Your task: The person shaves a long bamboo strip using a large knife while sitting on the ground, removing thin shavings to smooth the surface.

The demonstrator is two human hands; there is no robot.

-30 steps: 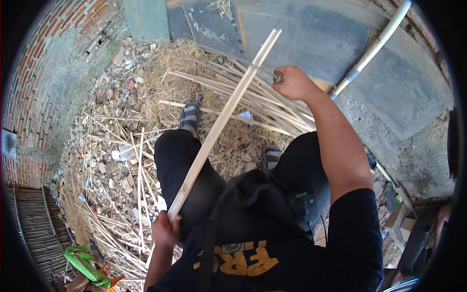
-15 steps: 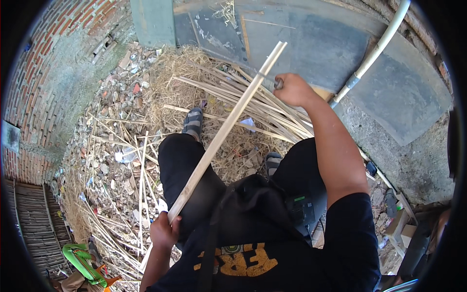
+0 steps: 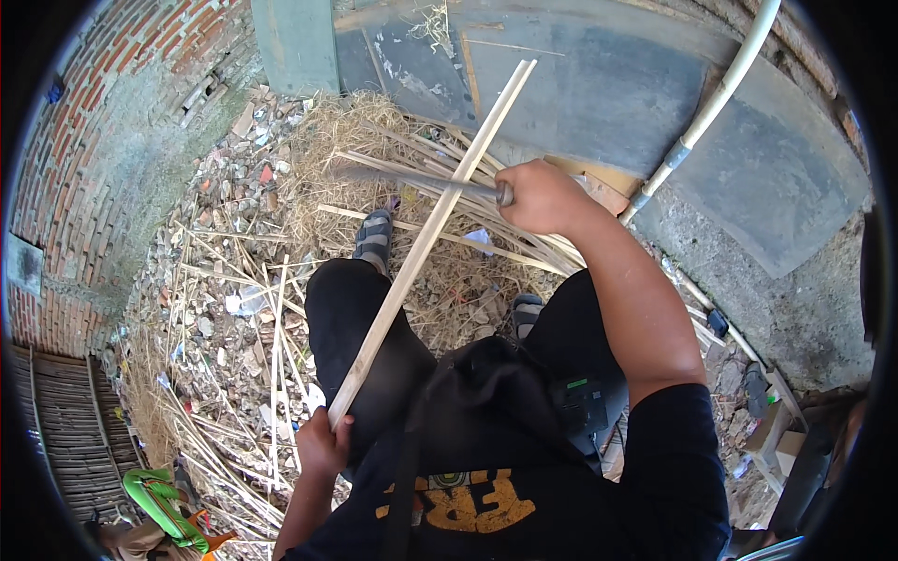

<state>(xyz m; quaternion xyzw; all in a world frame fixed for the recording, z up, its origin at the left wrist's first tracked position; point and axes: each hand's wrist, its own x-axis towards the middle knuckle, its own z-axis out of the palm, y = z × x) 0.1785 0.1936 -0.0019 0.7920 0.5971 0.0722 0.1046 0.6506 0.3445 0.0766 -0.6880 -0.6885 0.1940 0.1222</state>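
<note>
My left hand is closed around the near end of a long, pale split bamboo strip. The strip slants up and away to the right, passing over my left thigh. In my right hand is the handle of a long-bladed knife, fingers wrapped round it. Its dark, slightly blurred blade points left and crosses the strip's upper part. Whether the edge touches the strip, I cannot tell. Beyond the strip, on the ground, lies a bundle of similar strips.
Fine shavings heap up ahead of my sandalled left foot. Loose strips lie on rubble at the left. Grey panels and a pale pipe edge the far right. A person in green is at the lower left.
My right hand has moved left and slightly nearer, and the knife blade now reaches across the strip. The strip's far end has shifted slightly left and away. My left hand keeps its hold.
</note>
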